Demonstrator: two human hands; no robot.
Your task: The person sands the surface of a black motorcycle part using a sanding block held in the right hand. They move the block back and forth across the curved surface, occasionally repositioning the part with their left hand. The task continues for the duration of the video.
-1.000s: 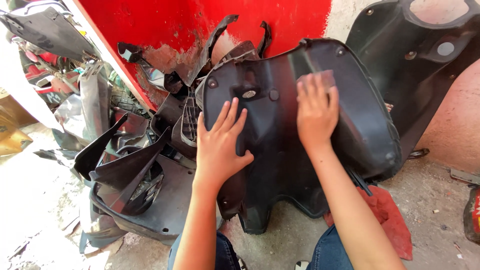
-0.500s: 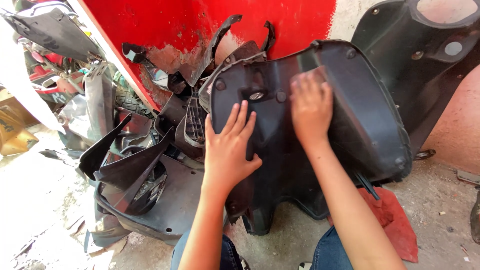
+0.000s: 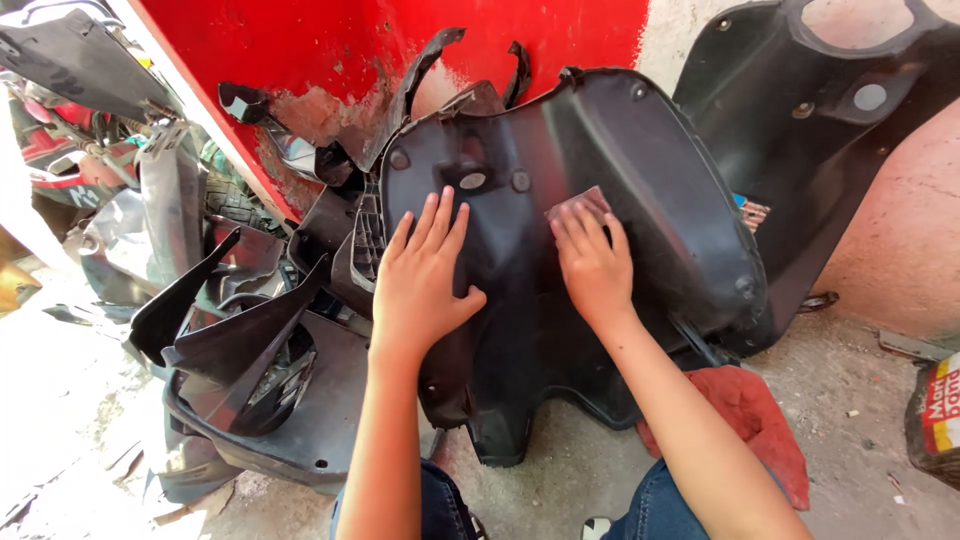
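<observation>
A large black plastic scooter body panel (image 3: 660, 200) leans upright in front of me. My left hand (image 3: 420, 285) lies flat on its left part, fingers spread, holding it steady. My right hand (image 3: 592, 262) presses a small brownish sheet of sandpaper (image 3: 578, 203) against the middle of the panel, fingers flat on top of it.
A red wall (image 3: 400, 50) stands behind. More black plastic panels (image 3: 250, 350) are piled at the left, and another big black panel (image 3: 830, 130) leans at the right. A red rag (image 3: 760, 420) lies on the concrete floor beside my knee. A can (image 3: 935, 420) sits at the right edge.
My right hand has slid the sandpaper down and to the left on the panel. My left hand has stayed flat in about the same place.
</observation>
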